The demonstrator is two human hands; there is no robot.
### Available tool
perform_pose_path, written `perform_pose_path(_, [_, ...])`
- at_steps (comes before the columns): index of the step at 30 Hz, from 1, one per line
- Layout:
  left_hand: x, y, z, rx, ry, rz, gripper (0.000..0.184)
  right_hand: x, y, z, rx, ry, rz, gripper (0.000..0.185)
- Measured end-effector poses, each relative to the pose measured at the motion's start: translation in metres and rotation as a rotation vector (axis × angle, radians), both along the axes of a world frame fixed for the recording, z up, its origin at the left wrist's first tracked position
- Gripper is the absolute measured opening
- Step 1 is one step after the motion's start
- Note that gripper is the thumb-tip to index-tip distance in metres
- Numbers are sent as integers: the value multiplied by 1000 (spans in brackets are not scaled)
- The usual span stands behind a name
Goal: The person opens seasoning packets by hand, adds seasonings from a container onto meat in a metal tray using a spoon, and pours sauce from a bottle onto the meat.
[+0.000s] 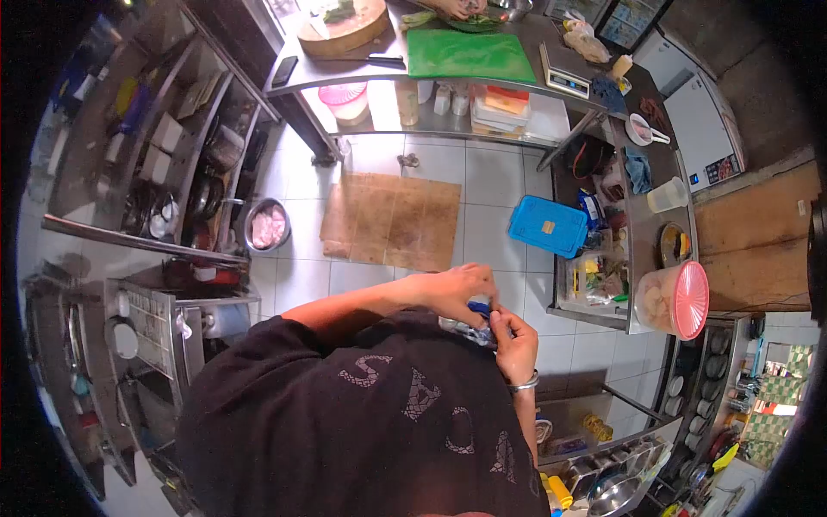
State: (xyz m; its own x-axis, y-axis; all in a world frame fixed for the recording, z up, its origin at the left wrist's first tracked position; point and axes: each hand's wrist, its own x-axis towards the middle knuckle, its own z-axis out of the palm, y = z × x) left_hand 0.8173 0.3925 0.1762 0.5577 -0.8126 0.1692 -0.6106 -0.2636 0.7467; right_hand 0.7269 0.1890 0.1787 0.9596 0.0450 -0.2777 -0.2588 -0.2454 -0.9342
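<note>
In the head view, the person's two hands meet in front of the dark T-shirt (345, 431). The left hand (457, 291) reaches across from the left, its fingers bent down over a small blue and whitish item (479, 307); the right hand (515, 340), with a silvery band (524, 382) at the wrist, pinches the same item from the right. The fingers hide much of it, so its exact kind cannot be told.

Beyond the hands, a brown cardboard sheet (392, 220) lies on the tiled floor. Left of it stands a metal pot (249, 228) with pale pink pieces inside; to its right is a blue lid (548, 226). On the far table (362, 76), a knife (385, 60) lies between a round wooden board (345, 41) and a green mat (469, 54). Another person's hand (461, 9) shows at the far edge.
</note>
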Motion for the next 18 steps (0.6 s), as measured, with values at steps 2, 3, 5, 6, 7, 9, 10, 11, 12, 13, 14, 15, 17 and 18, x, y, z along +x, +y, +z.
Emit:
perform_pose_path(2, [-3, 8, 2, 144, 217, 59, 65, 1, -1, 5, 61, 26, 5, 22])
perform_pose_path(3, [-4, 11, 6, 288, 433, 123, 77, 0, -3, 5, 57, 22, -1, 22])
perform_pose_path(5, [-3, 9, -3, 329, 615, -9, 83, 0, -3, 3, 51, -36, 53, 20])
perform_pose_path(6, [-4, 7, -7, 372, 802, -135, 88, 1, -4, 8, 79, -21, 64, 20])
perform_pose_path(7, [-6, 7, -9, 371, 798, -143, 88, 2, -5, 7, 75, -24, 56, 20])
perform_pose_path(9, [-13, 7, -5, 239, 779, -46, 90, 3, -7, 4, 73, -79, 67, 19])
perform_pose_path(10, [-14, 7, -2, 240, 776, -53, 90, 3, -7, 5, 71, -82, 61, 19])
perform_pose_path(11, [-15, 6, 0, 200, 779, -28, 90, 5, -8, 5, 45, -105, 80, 17])
perform_pose_path(12, [-16, 6, 1, 160, 782, -3, 90, 6, -8, 7, 20, -129, 99, 17])
perform_pose_path(13, [-18, 5, -3, 163, 778, -10, 90, 7, -7, 9, 18, -132, 91, 17])
perform_pose_path(14, [-21, 5, -9, 52, 798, 20, 88, 7, -5, 15, 86, -106, 65, 17])
perform_pose_path(15, [-21, 4, -14, -59, 817, 49, 87, 8, -4, 18, 153, -81, 39, 19])
perform_pose_path(17, [-19, 7, -20, -138, 904, 25, 85, 11, -21, 20, 532, 37, -99, 22])
perform_pose_path(18, [-18, 8, -22, -219, 991, 10, 84, 13, -33, 21, 913, 158, -230, 27])
